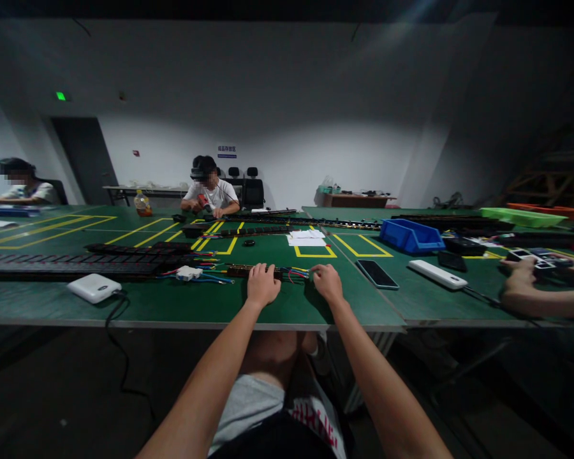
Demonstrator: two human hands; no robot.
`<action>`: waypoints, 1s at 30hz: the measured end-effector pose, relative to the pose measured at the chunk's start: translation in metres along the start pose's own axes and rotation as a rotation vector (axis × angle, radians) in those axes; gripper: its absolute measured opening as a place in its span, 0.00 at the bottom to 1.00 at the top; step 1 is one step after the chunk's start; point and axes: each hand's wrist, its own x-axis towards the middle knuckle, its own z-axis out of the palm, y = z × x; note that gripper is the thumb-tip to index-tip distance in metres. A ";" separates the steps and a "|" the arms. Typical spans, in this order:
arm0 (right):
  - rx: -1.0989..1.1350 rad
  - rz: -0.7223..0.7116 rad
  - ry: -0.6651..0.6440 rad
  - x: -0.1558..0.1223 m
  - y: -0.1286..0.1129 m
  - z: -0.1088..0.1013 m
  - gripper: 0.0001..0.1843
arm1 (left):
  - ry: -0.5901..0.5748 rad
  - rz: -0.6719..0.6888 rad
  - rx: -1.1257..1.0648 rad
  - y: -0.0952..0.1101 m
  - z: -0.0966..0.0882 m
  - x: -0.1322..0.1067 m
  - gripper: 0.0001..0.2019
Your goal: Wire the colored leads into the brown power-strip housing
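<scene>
A narrow dark strip with wires (239,271) lies on the green table in front of me. My left hand (263,287) rests over its right part, fingers bent down around it. Thin coloured wires (294,275), red, blue and yellow among them, fan out from the strip's right end. At their tips is my right hand (328,282), with thumb and forefinger closed together on a wire end; the exact grip is too small to make out. Left of the strip lie a white connector (189,273) and blue wires with ring ends (220,279).
Long black strips (76,264) cover the table's left side, behind a white power bank (94,288). To the right lie a phone (376,274), another white power bank (437,274) and a blue bin (411,236). Co-workers sit opposite; another person's hands (521,280) work at right.
</scene>
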 end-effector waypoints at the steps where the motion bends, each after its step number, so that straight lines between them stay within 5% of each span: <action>1: 0.006 0.003 0.015 0.000 0.000 -0.001 0.17 | -0.004 -0.001 -0.004 0.000 0.000 0.000 0.24; 7: -0.002 -0.032 -0.059 -0.001 0.000 0.000 0.16 | -0.015 -0.007 -0.032 0.000 -0.002 0.000 0.23; 13: 0.022 0.000 0.045 0.001 0.000 0.000 0.18 | -0.011 -0.008 -0.004 0.001 -0.002 -0.001 0.24; 20: -0.017 -0.062 -0.116 0.000 0.003 0.006 0.20 | -0.028 -0.010 -0.010 0.002 -0.004 -0.001 0.24; 26: -0.005 -0.038 -0.009 0.002 0.002 0.002 0.16 | -0.022 -0.002 -0.007 0.002 -0.003 -0.001 0.24; 30: 0.003 -0.054 -0.051 0.002 0.001 0.002 0.14 | -0.015 -0.003 -0.010 0.001 -0.001 0.000 0.24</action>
